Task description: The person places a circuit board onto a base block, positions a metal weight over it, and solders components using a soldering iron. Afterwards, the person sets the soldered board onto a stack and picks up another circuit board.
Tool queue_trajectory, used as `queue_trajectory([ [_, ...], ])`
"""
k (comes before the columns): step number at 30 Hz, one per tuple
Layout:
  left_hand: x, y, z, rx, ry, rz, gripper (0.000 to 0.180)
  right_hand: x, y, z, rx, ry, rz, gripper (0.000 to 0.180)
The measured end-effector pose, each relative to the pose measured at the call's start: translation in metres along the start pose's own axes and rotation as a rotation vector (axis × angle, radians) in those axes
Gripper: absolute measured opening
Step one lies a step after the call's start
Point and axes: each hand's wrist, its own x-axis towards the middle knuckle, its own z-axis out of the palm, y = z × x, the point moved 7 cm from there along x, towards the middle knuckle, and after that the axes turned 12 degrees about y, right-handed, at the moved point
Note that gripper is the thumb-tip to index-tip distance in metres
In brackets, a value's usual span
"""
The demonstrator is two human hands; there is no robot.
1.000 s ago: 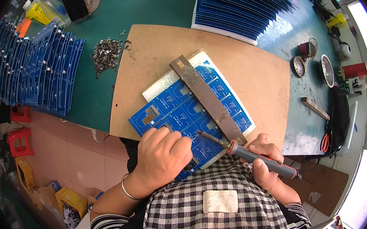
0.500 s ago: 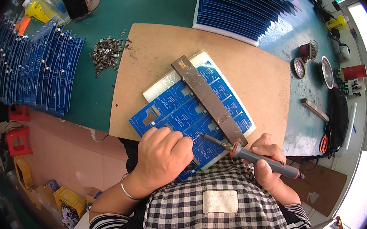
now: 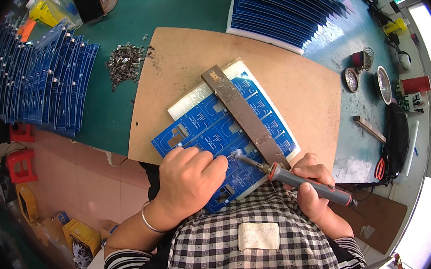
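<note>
My right hand (image 3: 313,181) grips a grey and orange soldering iron (image 3: 308,185) by its handle. Its tip meets a blue circuit board panel (image 3: 210,135), and a wisp of whitish smoke (image 3: 237,153) hangs there. Close to the tip, my left hand (image 3: 191,175) is closed in a pinch over the panel, on what looks like thin solder wire, mostly hidden by the fingers. Under the panel lies a pale foam slab (image 3: 186,103). A brown metal bar (image 3: 244,113) rests diagonally across the panel.
A tan board (image 3: 305,94) lies under the work. Upright blue circuit boards stand at left (image 3: 44,83) and far right (image 3: 276,9). Small metal components (image 3: 125,62) are heaped near the left stack. At right are a metal bowl (image 3: 383,85), a metal block (image 3: 369,129) and scissors (image 3: 379,169).
Smoke has appeared at the iron's tip. My left hand has shifted slightly right and up, nearer the tip, and the iron has moved slightly left.
</note>
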Motion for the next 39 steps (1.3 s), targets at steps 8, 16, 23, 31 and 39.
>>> queue_trajectory([
  [8, 0.000, -0.012, -0.018, 0.012, 0.099, -0.085, 0.018, 0.005, -0.007, 0.000, 0.085, 0.079, 0.017, 0.019],
  [16, -0.008, -0.006, -0.014, -0.051, 0.085, -0.055, 0.024, 0.006, -0.010, 0.005, -0.012, 0.004, -0.020, 0.019],
  [23, -0.005, -0.007, -0.014, 0.017, 0.137, -0.024, 0.021, 0.007, -0.011, 0.007, -0.027, 0.002, -0.045, 0.020],
  [31, -0.004, -0.006, -0.012, 0.027, 0.135, -0.021, 0.022, 0.008, -0.011, 0.010, -0.009, -0.006, -0.013, 0.019],
  [39, -0.002, -0.009, -0.009, 0.039, 0.102, -0.025, 0.024, 0.010, -0.011, 0.013, -0.022, -0.013, -0.007, 0.019],
])
